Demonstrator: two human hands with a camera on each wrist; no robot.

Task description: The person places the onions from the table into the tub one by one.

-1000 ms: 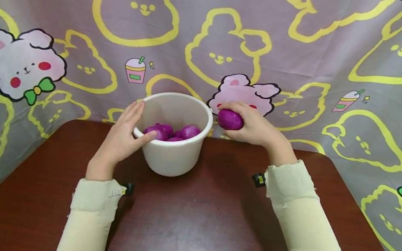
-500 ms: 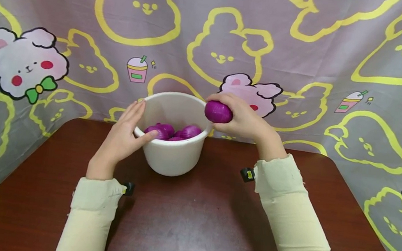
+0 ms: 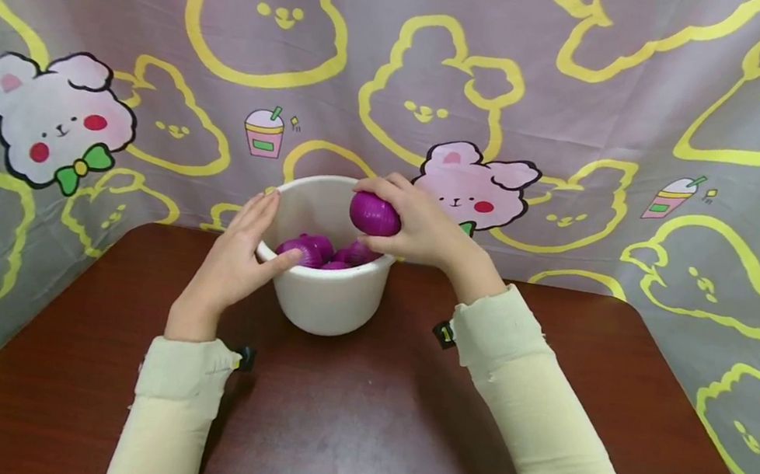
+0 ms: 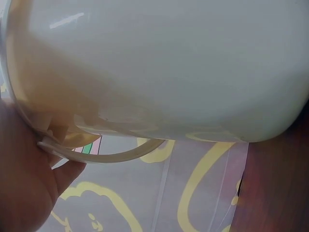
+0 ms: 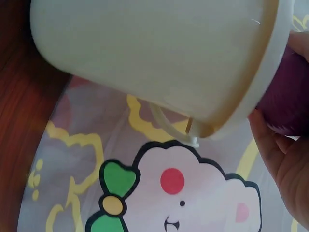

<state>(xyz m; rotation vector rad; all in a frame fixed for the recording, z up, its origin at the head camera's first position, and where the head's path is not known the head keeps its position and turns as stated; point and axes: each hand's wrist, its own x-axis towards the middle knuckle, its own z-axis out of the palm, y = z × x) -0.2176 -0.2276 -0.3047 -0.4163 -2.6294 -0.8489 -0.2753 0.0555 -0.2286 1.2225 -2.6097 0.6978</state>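
Note:
A white bucket (image 3: pixel 326 305) stands upright near the table's back edge, with several red onions (image 3: pixel 304 248) inside. My left hand (image 3: pixel 227 270) grips the left of its rim, the thumb reaching over the front edge. In the left wrist view, the bucket's handle (image 4: pixel 118 157) hangs down beside that hand. Over the bucket's right side, my right hand (image 3: pixel 426 230) holds another red onion (image 3: pixel 374 214) between thumb and fingers. The right wrist view shows this onion (image 5: pixel 289 96) partly, just beyond the rim. Some onions in the bucket are hidden by the rim and my right hand.
The dark brown wooden table (image 3: pixel 359 422) extends in front of the bucket and to both sides. Close behind it hangs a grey-pink curtain (image 3: pixel 211 116) with yellow outlines and rabbit faces. A small black device (image 3: pixel 444 333) sits at the right cuff.
My right hand has carried the onion leftward, from outside the bucket's right rim to above its opening. My left hand has stayed on the rim.

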